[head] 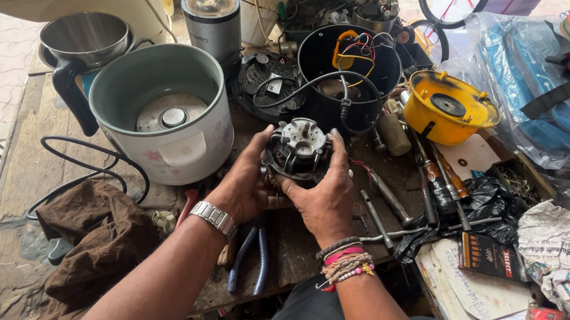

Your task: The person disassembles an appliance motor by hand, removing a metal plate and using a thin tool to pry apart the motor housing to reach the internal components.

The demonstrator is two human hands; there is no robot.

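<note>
Both of my hands hold a small electric motor [299, 148] with a white round top and dark windings, just above the wooden workbench [27, 161]. My left hand [244, 180], with a metal watch on the wrist, grips its left side. My right hand [323, 198], with several bead and thread bracelets, wraps its right side, fingers up along the edge. Behind the motor stands a black open appliance housing [319, 57] with loose wires inside.
A pale green cooker body [161, 111] stands at left, a steel pot [85, 39] behind it. A yellow appliance base [449, 107], screwdrivers [388, 194], blue-handled pliers [251, 255], a brown cloth [95, 240], a black cable [83, 175] and papers [482, 284] surround the hands.
</note>
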